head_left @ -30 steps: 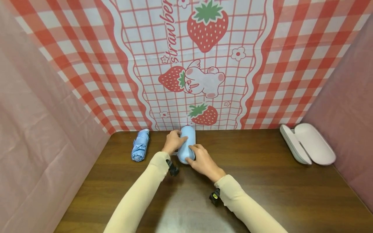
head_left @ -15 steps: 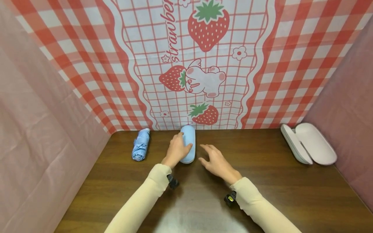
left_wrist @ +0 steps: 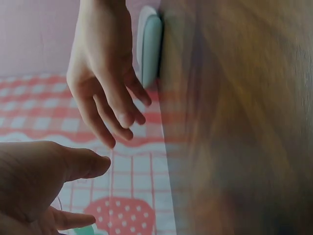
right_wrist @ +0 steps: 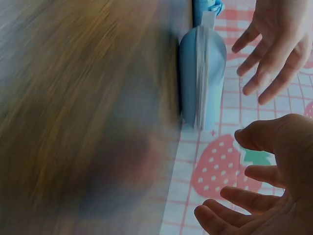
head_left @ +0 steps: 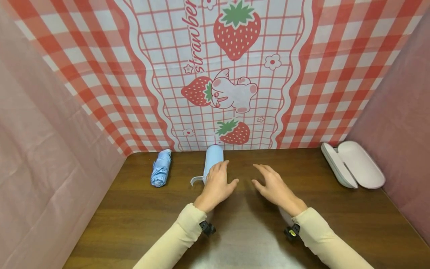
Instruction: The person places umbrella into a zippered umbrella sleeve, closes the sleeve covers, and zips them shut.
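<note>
A light blue glasses case lies lengthwise against the back wall, its lid down. A pale strap sticks out from its left side. In the right wrist view the case shows a light seam running along it. My left hand is above its near end, fingers extended and thumb apart, and covers that end in the head view. To the right, over the table, my right hand hovers with its fingers spread, holding nothing. Both palms face each other with a gap between them.
A folded blue umbrella lies on the left of the wooden table. At the far right sits an open white glasses case. A strawberry-print cloth forms the back wall, with pink cloth at the sides.
Both hands have let go of the blue case, the right one first. The right hand has moved right and nearer; the left has drawn back toward the near side.
</note>
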`<state>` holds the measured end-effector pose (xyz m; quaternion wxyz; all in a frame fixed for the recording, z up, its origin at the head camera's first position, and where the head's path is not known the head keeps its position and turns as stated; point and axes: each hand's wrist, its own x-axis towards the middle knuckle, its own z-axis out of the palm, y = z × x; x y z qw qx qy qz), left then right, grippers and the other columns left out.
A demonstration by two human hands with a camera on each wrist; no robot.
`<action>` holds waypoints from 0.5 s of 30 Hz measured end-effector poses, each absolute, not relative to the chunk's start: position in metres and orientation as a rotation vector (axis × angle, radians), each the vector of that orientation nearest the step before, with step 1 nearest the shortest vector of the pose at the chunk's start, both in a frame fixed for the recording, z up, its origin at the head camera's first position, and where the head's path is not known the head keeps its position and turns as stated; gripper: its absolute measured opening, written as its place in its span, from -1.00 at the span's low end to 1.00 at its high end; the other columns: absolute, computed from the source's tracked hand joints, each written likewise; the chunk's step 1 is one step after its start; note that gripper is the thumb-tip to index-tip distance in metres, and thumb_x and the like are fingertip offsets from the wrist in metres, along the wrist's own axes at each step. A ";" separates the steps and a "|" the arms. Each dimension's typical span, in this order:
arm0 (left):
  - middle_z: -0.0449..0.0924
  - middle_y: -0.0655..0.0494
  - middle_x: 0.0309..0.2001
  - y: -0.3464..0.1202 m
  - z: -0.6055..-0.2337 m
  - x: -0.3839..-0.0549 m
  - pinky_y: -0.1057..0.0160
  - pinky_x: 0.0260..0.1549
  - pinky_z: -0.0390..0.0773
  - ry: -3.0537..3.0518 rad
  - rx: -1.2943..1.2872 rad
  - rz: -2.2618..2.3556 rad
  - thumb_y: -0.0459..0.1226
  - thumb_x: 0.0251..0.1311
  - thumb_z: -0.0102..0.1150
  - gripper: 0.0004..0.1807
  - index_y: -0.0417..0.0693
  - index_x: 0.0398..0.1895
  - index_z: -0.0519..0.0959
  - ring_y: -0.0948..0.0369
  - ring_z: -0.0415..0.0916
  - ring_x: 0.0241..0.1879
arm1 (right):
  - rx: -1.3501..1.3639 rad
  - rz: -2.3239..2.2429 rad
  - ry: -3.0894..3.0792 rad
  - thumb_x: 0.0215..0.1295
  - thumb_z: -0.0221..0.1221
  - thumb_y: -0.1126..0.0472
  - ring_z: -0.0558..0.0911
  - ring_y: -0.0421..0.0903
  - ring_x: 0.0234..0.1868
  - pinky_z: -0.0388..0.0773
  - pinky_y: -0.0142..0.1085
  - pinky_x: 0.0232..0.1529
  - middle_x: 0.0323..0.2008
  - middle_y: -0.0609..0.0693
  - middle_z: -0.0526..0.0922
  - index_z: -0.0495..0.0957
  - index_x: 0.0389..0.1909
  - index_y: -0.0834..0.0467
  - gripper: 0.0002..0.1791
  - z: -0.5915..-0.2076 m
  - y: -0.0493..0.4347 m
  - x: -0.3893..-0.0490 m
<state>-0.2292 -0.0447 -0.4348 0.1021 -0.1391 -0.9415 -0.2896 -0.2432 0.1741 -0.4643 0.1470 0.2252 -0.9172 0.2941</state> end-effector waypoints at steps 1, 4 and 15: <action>0.46 -0.26 0.33 -0.042 -0.435 -0.226 -0.19 0.33 0.41 -2.770 -0.434 -0.847 -0.11 0.21 0.44 -0.23 -0.26 0.41 0.38 -0.20 0.38 0.36 | 0.648 0.837 -2.634 0.28 0.37 0.28 0.59 0.32 0.21 0.55 0.17 0.21 0.20 0.39 0.57 0.46 0.32 0.38 -0.38 -0.464 0.178 -0.243; 0.45 -0.25 0.35 -0.035 -0.435 -0.216 -0.17 0.38 0.36 -2.772 -0.490 -0.813 -0.09 0.19 0.44 -0.20 -0.25 0.43 0.37 -0.21 0.36 0.38 | 0.642 0.822 -2.618 0.27 0.38 0.29 0.58 0.32 0.22 0.54 0.18 0.21 0.20 0.38 0.57 0.46 0.32 0.38 -0.38 -0.464 0.190 -0.242; 0.30 -0.11 0.51 -0.012 -0.436 -0.187 -0.39 0.37 0.25 -2.874 -0.553 -0.690 0.31 0.11 0.25 0.00 0.04 0.55 0.29 -0.25 0.12 0.54 | 0.594 0.732 -2.573 0.22 0.44 0.19 0.46 0.48 0.30 0.45 0.33 0.23 0.28 0.44 0.51 0.42 0.34 0.41 -0.27 -0.447 0.238 -0.243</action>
